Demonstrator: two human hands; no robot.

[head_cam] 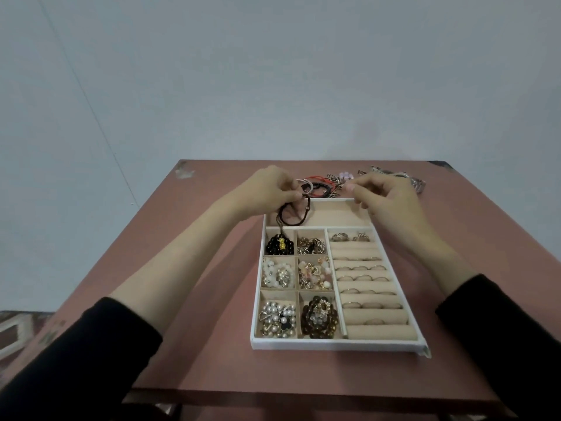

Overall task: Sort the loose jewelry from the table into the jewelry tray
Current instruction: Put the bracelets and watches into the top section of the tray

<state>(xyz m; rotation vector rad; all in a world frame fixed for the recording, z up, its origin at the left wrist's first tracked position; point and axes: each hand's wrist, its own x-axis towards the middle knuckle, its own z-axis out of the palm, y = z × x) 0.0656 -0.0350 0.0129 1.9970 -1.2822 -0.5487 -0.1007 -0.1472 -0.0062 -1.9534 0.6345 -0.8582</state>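
Note:
A white jewelry tray [334,344] with beige lining sits on the reddish-brown table [212,268]. My left hand [273,189] pinches a dark brown cord bracelet [291,215], which hangs in loops over the tray's long far compartment. My right hand [385,199] hovers over the tray's far right corner, fingers curled and fingertips pinched together; whether they hold something I cannot tell. Loose jewelry [321,185] lies just beyond the tray: red, black and white cords and small charms.
Six small compartments on the tray's left hold beads, pearls and brooches; ring rolls [367,287] fill its right side. Pink beads [346,175] and a metal watch band [417,186] lie near the table's far edge. A grey wall rises behind.

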